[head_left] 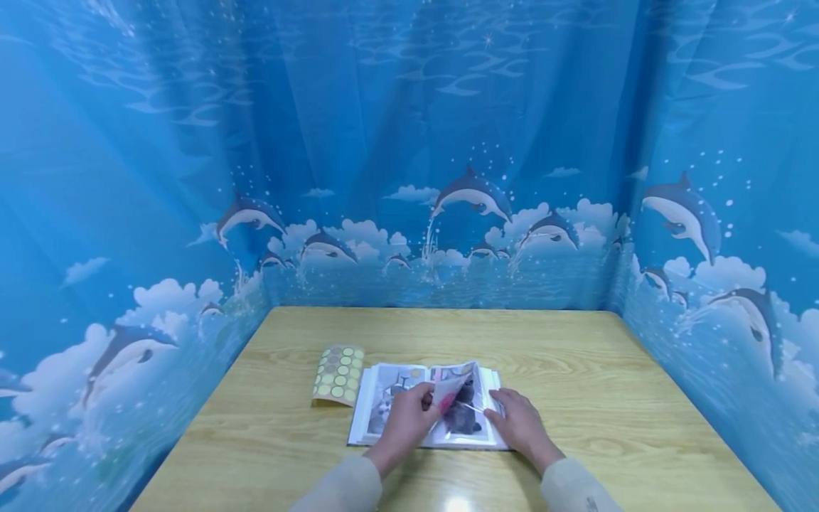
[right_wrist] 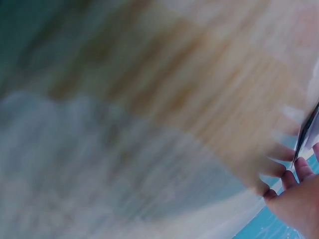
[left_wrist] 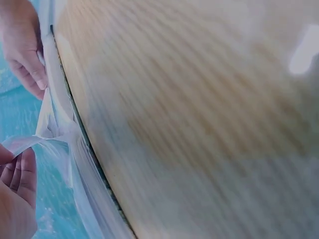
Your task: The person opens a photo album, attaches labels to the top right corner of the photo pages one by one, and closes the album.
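An open photo album (head_left: 362,405) lies on the table, with grey pictures in clear sleeves on both sides. Near its middle my left hand (head_left: 407,416) pinches a lifted, curled album page (head_left: 450,390) that carries a pink-red patch. In the left wrist view, the left hand (left_wrist: 17,199) grips this translucent sheet between thumb and fingers. My right hand (head_left: 521,423) holds the album at its right side, thumb over the page. The right wrist view shows the right hand (right_wrist: 296,199) with fingertips by the cover's dark edge, close to the tabletop.
A sheet of round yellow-green stickers (head_left: 338,375) lies left of the album, its near edge curling up. The wooden table (head_left: 576,355) is bordered by a blue curtain (head_left: 358,178) with dolphins at the back and sides.
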`<state>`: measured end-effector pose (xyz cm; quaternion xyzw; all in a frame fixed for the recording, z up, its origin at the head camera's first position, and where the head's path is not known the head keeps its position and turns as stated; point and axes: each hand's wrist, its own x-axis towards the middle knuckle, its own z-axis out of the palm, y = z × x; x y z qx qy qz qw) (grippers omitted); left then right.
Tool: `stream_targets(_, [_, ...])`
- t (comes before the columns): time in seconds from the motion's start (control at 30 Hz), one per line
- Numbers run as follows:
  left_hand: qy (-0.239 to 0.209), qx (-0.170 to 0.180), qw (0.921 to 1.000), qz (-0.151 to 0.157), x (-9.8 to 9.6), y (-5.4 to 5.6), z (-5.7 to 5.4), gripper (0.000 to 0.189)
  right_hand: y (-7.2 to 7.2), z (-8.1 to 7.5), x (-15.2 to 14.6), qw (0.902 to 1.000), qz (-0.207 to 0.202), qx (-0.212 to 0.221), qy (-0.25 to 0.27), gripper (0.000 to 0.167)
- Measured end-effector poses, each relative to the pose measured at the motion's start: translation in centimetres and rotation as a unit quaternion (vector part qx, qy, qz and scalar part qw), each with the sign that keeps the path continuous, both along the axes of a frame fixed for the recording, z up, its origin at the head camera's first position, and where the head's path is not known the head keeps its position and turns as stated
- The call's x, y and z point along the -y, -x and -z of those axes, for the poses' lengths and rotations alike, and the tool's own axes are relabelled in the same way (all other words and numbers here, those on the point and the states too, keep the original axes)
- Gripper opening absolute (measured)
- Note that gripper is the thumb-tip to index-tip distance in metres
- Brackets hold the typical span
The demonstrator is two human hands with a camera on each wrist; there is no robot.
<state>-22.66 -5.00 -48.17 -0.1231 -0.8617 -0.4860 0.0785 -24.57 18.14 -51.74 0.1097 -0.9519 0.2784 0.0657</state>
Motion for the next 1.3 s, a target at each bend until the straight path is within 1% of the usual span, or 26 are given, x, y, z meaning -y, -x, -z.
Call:
stream_targets(0.13, [-0.022,0.02,0.9981,-0.054,0.6,0.0,0.0,0.013,-0.1,0.0,0.1,1.0,0.0,0.004,0.004,0.045])
stream_targets(0.2, [-0.033,0.032,0.9957,-0.08,1.0,0.0,0.0,0.017,-0.1,-0.1,0.1,1.0,0.0,0.004,0.005,0.045])
stream_targets(0.27, [-0.051,0.054,0.9926,-0.095,1.3,0.0,-0.1,0.022,-0.2,-0.2,0.1,1.0,0.002,0.004,0.004,0.044])
stream_targets(0.33, [-0.07,0.072,0.9899,-0.1,1.6,0.0,-0.1,0.025,-0.1,-0.2,0.1,1.0,0.004,0.008,0.002,0.044])
stream_targets(0.4, [-0.087,0.082,0.9879,-0.098,1.9,-0.1,-0.2,0.026,-0.1,-0.2,0.0,0.9999,0.004,0.01,-0.002,0.044])
stream_targets(0.6, [-0.127,0.099,0.9835,-0.083,2.6,-0.6,-0.1,0.02,0.0,0.0,0.0,0.9999,0.004,0.013,-0.002,0.045])
stream_targets(0.73, [-0.152,0.101,0.9802,-0.077,3.2,-1.1,-0.1,0.017,0.0,0.0,0.0,0.9998,0.006,0.018,-0.003,0.045])
stream_targets(0.83, [-0.176,0.105,0.9763,-0.068,3.6,-1.4,0.0,0.015,0.0,-0.1,0.1,0.9998,0.007,0.019,-0.003,0.046])
stream_targets(0.9, [-0.191,0.113,0.9727,-0.066,3.7,-1.6,-0.1,0.013,-0.1,-0.1,0.1,0.9997,0.008,0.022,-0.002,0.046])
stream_targets(1.07, [-0.213,0.14,0.9631,-0.087,4.0,-1.9,0.0,0.014,-0.1,-0.2,0.1,0.9997,0.006,0.022,-0.003,0.046])
stream_targets(1.23, [-0.241,0.162,0.9515,-0.102,4.6,-2.3,0.3,0.024,-0.2,-0.2,0.0,0.9998,0.003,0.02,-0.002,0.046])
stream_targets(1.3, [-0.247,0.168,0.9487,-0.105,4.9,-2.4,0.5,0.027,-0.2,-0.2,0.0,0.9998,0.003,0.02,-0.003,0.046])
